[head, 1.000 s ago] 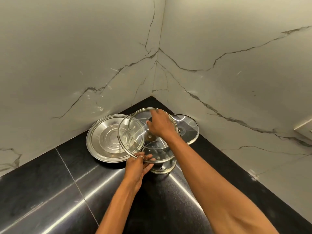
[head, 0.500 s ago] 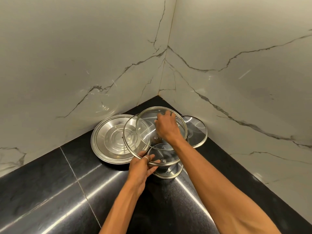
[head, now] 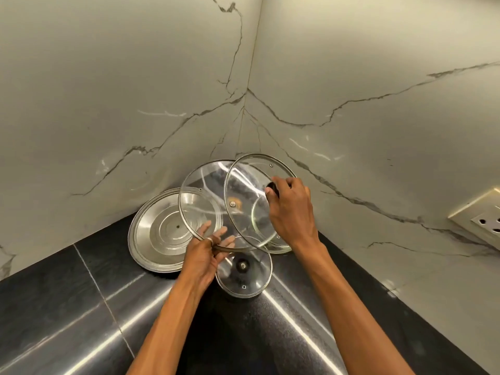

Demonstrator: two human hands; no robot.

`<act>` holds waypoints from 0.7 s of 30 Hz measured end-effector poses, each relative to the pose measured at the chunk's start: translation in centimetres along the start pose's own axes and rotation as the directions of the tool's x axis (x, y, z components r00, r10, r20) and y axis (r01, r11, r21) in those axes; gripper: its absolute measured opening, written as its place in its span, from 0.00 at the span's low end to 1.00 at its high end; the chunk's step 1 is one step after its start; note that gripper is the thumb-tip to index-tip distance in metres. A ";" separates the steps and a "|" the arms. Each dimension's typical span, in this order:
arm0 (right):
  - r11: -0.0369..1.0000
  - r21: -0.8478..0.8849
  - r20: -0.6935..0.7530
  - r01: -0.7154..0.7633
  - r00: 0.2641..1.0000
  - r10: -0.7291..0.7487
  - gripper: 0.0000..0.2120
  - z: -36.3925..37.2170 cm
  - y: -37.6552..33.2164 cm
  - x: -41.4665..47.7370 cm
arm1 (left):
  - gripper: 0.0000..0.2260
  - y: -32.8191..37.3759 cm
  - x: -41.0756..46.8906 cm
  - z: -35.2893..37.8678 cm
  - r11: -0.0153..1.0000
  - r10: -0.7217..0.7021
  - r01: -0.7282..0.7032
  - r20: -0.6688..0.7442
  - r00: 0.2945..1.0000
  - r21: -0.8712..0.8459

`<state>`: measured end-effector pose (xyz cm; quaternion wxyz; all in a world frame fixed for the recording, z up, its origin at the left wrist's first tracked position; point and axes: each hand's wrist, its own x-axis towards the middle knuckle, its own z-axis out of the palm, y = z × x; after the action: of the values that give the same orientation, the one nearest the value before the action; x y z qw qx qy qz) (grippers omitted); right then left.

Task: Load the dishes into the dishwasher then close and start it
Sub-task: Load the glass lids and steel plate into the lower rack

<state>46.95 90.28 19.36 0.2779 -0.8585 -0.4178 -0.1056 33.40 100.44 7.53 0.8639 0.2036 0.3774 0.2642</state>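
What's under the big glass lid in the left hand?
Through the big glass lid you see part of the steel lid and dark counter. The small glass lid pokes out below, partly hidden by the left hand.

Right hand (head: 293,212) grips a tilted glass lid (head: 249,182) by its knob; left hand (head: 204,257) pinches a second lid (head: 200,190). A steel lid (head: 157,239) lies beside.

Black countertop (head: 81,307), steel lid (head: 159,239), small glass lid (head: 247,280)

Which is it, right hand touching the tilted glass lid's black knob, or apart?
Touching. Head view shows the right hand curled round the black knob of the tilted glass lid.
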 end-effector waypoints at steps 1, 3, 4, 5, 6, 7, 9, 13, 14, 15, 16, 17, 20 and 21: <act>1.000 -0.008 -0.016 0.005 1.000 -0.005 0.09 -0.4 0.0 -0.3 | 0.21 0.5 0.2 0.4 1.000 0.012 -0.012 0.005 1.000 0.012; 1.000 -0.029 -0.034 0.010 0.999 -0.011 0.09 -1.4 -0.1 -0.9 | 0.22 1.4 0.3 0.9 0.999 0.035 -0.035 0.023 0.999 0.031; 0.999 -0.032 -0.043 0.008 0.999 -0.009 0.09 -2.0 -0.2 -1.2 | 0.24 1.7 0.1 1.1 0.998 0.040 -0.042 0.038 0.998 0.041; 1.000 -0.025 -0.056 0.005 0.998 -0.006 0.10 -2.7 -0.3 -1.5 | 0.25 2.0 -0.3 1.2 0.997 0.047 -0.049 0.050 0.998 0.053; 1.000 -0.009 -0.072 0.000 0.997 0.000 0.11 -3.3 -0.5 -1.9 | 0.26 2.3 -1.0 1.3 0.996 0.056 -0.060 0.061 0.997 0.064; 1.000 0.017 -0.088 -0.012 0.996 0.014 0.13 -4.2 -0.8 -2.6 | 0.26 2.5 -2.0 1.2 0.994 0.067 -0.073 0.072 0.995 0.077; 0.994 0.093 -0.115 -0.056 0.991 0.066 0.15 -5.8 -1.2 -4.1 | 0.24 2.6 -4.5 0.7 0.987 0.097 -0.107 0.091 0.991 0.117; 0.969 0.209 -0.168 -0.131 0.971 0.168 0.15 -8.8 -1.5 -8.0 | 0.19 2.0 -10.3 -1.5 0.970 0.124 -0.145 0.117 0.985 0.194; 0.962 0.227 -0.170 -0.149 0.967 0.190 0.15 -9.4 -1.5 -9.3 | 0.19 1.6 -11.9 -2.1 0.970 0.116 -0.138 0.118 0.986 0.199; 0.954 0.251 -0.166 -0.166 0.963 0.211 0.15 -10.0 -1.6 -10.6 | 0.19 1.2 -13.4 -2.8 0.968 0.112 -0.135 0.118 0.987 0.209; 0.944 0.276 -0.161 -0.183 0.959 0.233 0.15 -10.5 -1.7 -11.7 | 0.19 0.9 -14.9 -3.3 0.965 0.109 -0.135 0.126 0.986 0.223; 0.935 0.296 -0.159 -0.196 0.955 0.251 0.15 -10.9 -1.6 -13.0 | 0.18 0.5 -16.4 -4.0 0.962 0.104 -0.134 0.132 0.986 0.239; 0.906 0.353 -0.164 -0.234 0.938 0.306 0.14 -12.4 -1.5 -16.6 | 0.23 -0.6 -20.1 -5.4 0.948 0.116 -0.152 0.142 0.983 0.280; 0.890 0.381 -0.161 -0.251 0.930 0.331 0.14 -13.0 -1.4 -17.5 | 0.28 -0.8 -21.2 -5.6 0.946 0.113 -0.150 0.143 0.983 0.288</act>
<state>35.48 72.09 23.35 0.4851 -0.8303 -0.2623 -0.0808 17.15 87.80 15.08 0.8256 0.3722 0.3438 0.2482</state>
